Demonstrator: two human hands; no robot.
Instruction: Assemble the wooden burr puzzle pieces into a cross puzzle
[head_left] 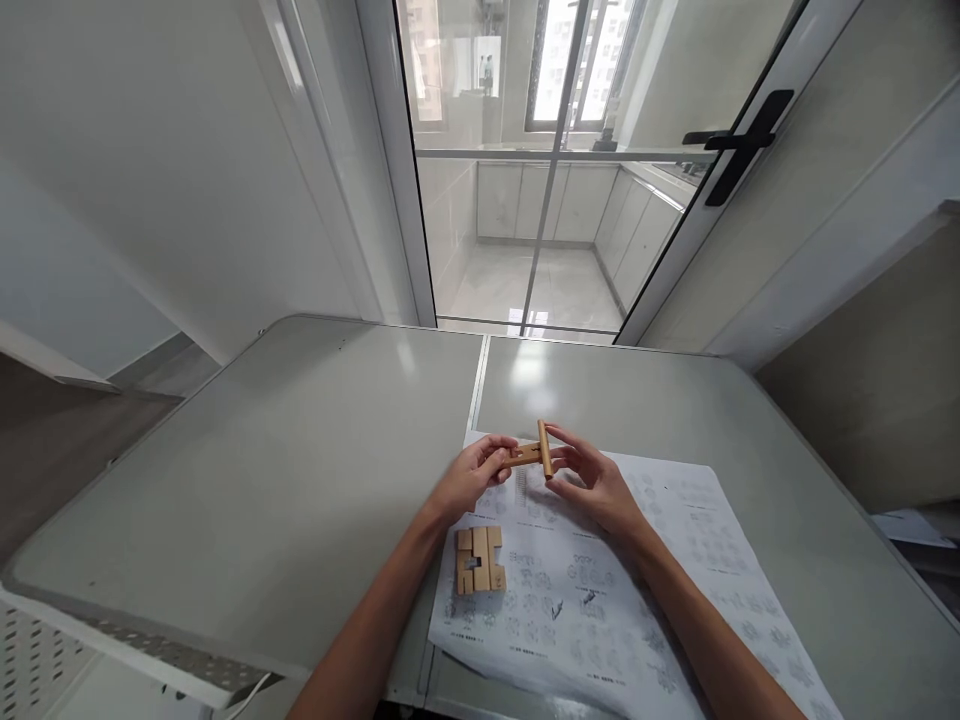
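Observation:
Above the printed sheet [637, 610], my left hand [474, 474] pinches the end of a flat wooden piece [526, 455] with notches in it. My right hand [589, 478] grips a wooden rod [545, 450] between thumb and fingers. The rod stands crosswise at the flat piece's right end, and the two meet there; whether they are joined I cannot tell. Near my left forearm a blocky wooden puzzle assembly [481, 560] rests on the sheet, with a dark gap in its middle and notches along its edges.
A grey folding table [337, 450] carries everything, with a seam [478, 385] running across it. Small dark marks or bits [589, 598] show on the sheet. Beyond the far edge stands a glass door [517, 220] with a black handle [742, 145].

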